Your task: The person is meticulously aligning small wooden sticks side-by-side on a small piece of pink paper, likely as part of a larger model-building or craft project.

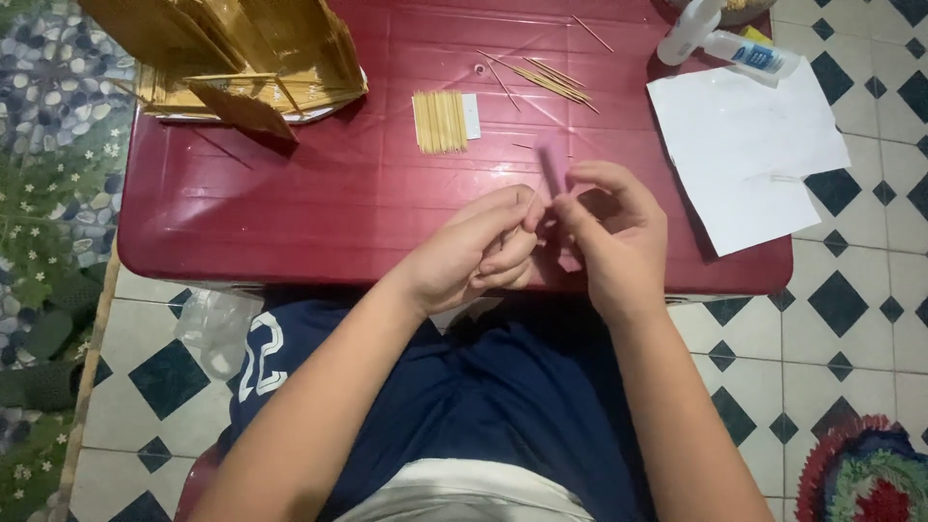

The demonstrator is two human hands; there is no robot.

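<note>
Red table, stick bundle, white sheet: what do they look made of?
Red table: likely moulded plastic, glossy, with soft reflections and rounded edges.
Stick bundle: pale thin sticks, probably wood or bamboo, matte.
White sheet: looks like paper, flat, matte, thin edges.

Head camera looks steeply down, close over red table (290, 213).

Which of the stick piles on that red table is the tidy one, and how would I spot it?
Start at the red table. Just beyond the person's hands lies the neat bundle of sticks, pressed side by side into a flat rectangle beside a small white card. The loose sticks to its right lie scattered and slanted.
</note>
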